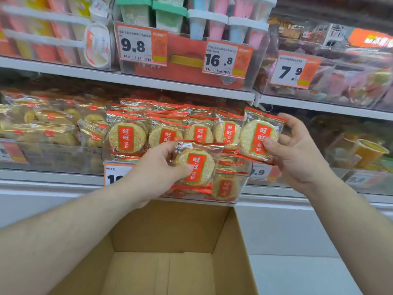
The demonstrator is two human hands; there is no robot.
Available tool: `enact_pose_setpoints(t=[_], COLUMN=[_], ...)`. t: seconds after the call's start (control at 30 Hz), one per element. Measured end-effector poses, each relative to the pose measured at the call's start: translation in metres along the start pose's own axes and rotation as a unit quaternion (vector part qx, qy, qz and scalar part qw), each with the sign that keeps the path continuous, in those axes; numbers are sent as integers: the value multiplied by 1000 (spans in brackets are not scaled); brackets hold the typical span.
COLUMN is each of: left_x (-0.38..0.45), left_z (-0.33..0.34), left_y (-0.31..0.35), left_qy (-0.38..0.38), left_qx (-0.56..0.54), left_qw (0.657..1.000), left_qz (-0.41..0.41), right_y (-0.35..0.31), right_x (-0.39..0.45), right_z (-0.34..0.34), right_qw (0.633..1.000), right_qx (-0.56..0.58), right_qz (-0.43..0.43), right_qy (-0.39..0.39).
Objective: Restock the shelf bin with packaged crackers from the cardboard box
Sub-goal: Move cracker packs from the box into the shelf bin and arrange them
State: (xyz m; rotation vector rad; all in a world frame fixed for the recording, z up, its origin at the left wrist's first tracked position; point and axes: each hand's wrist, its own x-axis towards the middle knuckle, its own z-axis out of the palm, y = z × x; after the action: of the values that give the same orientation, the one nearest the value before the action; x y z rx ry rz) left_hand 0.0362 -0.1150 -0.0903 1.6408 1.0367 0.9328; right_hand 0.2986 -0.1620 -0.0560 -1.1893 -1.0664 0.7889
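Cardboard box (pixel 170 241) below; hands grip 旺旺 packets; tags 9.8, 16.8, 7.9.

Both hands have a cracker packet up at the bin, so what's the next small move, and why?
Probably set the right hand's red-and-clear cracker packet into the clear plastic shelf bin at the row's right end. It is upright at the row's height, while the left hand holds its own packet lower, in front. The brown cardboard box shows none left.
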Motion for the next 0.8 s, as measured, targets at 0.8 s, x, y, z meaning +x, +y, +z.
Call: enact_pose_setpoints(t=[0.8], left_x=[85], left_z=[17], left_y=[20], left_qy=[170], left_qx=[678], left_qw=[674], left_qz=[239], right_y=[14], right_x=[83], right_z=[39], right_qw=[658], right_qx=[-736], right_qz=[-160], right_qy=[-1])
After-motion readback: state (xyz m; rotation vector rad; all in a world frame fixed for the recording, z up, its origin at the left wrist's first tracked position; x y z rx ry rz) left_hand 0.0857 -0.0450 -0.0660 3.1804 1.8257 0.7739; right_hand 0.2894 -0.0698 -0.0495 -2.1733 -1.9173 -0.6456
